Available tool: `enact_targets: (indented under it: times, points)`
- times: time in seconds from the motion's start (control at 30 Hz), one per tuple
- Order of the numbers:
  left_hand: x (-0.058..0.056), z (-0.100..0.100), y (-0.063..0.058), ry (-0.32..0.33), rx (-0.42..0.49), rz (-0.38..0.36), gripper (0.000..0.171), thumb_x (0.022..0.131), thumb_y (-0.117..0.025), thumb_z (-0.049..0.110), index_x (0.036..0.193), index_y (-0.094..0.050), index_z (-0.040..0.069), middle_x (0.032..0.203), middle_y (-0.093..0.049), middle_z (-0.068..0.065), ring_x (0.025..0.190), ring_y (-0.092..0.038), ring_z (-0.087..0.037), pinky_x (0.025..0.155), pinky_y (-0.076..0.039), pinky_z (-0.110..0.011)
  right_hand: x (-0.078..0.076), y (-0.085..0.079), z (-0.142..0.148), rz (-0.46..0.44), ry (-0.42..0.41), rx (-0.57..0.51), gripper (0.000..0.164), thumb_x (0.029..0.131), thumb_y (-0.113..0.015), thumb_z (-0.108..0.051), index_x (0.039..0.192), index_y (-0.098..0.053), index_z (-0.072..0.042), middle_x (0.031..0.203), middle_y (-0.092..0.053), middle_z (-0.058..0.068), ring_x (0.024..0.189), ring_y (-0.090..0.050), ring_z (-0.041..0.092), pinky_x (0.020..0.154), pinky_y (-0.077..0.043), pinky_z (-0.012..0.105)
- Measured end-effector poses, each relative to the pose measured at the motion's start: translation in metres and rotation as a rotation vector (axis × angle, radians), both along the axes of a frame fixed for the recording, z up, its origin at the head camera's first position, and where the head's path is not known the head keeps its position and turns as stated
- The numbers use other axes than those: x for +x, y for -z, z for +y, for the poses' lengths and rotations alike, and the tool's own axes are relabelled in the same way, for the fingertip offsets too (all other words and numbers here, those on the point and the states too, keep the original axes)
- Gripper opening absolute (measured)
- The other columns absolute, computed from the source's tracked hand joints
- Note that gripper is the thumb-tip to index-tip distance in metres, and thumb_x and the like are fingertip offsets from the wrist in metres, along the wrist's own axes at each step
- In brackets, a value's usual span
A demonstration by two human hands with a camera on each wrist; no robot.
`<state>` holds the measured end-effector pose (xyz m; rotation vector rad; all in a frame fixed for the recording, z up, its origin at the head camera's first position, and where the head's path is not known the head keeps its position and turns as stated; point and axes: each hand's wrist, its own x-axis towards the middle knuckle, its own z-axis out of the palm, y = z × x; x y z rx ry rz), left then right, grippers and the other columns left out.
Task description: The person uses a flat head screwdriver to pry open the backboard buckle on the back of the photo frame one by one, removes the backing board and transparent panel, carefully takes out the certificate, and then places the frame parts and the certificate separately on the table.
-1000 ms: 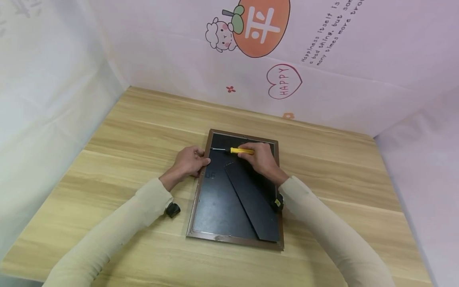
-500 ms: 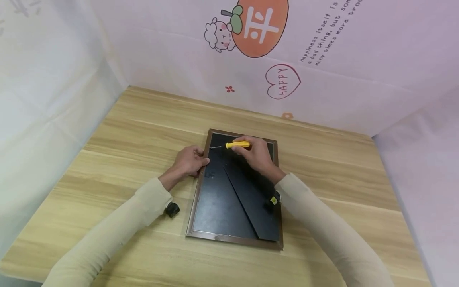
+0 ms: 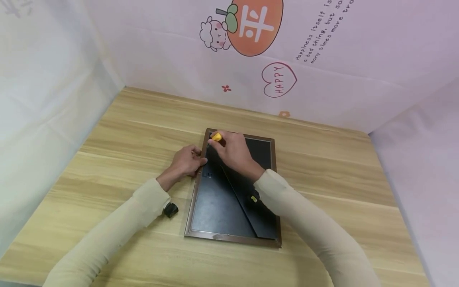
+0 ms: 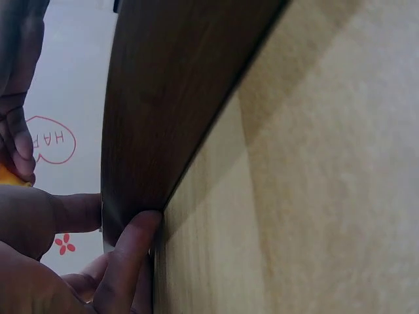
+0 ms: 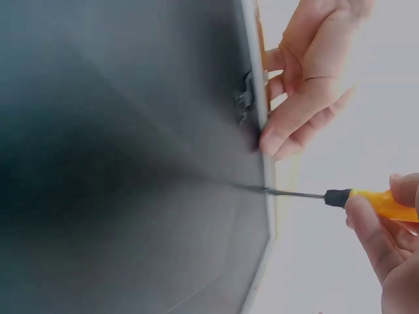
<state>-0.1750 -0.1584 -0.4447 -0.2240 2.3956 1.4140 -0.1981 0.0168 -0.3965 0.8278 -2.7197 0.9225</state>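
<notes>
- The picture frame (image 3: 233, 238) lies back side up around the middle of the table (image 3: 333, 171), its far end well short of the table's back edge.
- Its rim is brown and looks like wood, paler along the inner lip; the backing (image 3: 215, 209) is smooth, dark and slightly glossy.
- A long dark stand leg (image 3: 263, 225) slants across the backing toward the end nearest the person, widening as it goes.
- By the left rim sits a small dark fitting (image 5: 243, 98), too blurred to make out.
- The left hand (image 3: 184, 161) grips the frame's left side, thumb on top.
- The right hand (image 3: 234, 151) pinches a screwdriver (image 5: 337, 197) with yellow handle, black collar and thin shaft; its tip meets the left rim near the far left corner.
- On the wall (image 3: 179, 59) behind the table's back edge, a red heart (image 3: 279, 79) reads "HAPPY".
- Slanted lettering (image 3: 319, 40) beside it, cut off by the view, begins "Happiness itself is", "a bad thing, but", "many times more".
- An orange fruit drawing (image 3: 270, 34) bears a white Chinese character lying sideways.
</notes>
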Motion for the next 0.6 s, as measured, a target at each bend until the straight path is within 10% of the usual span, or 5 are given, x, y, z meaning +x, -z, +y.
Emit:
enact_targets:
  times: [0.6]
  points:
    - [0.001, 0.000, 0.000, 0.010, 0.008, -0.007, 0.039, 0.096, -0.064, 0.023, 0.129, -0.052, 0.005, 0.114, -0.063, -0.015, 0.063, -0.060, -0.014, 0.054, -0.054, -0.024, -0.006, 0.005, 0.028, -0.144, 0.048, -0.021, 0.030, 0.090, -0.072, -0.029, 0.111, -0.073, -0.008, 0.100, -0.073, 0.008, 0.076, -0.062, 0.016, 0.068, -0.058, 0.027]
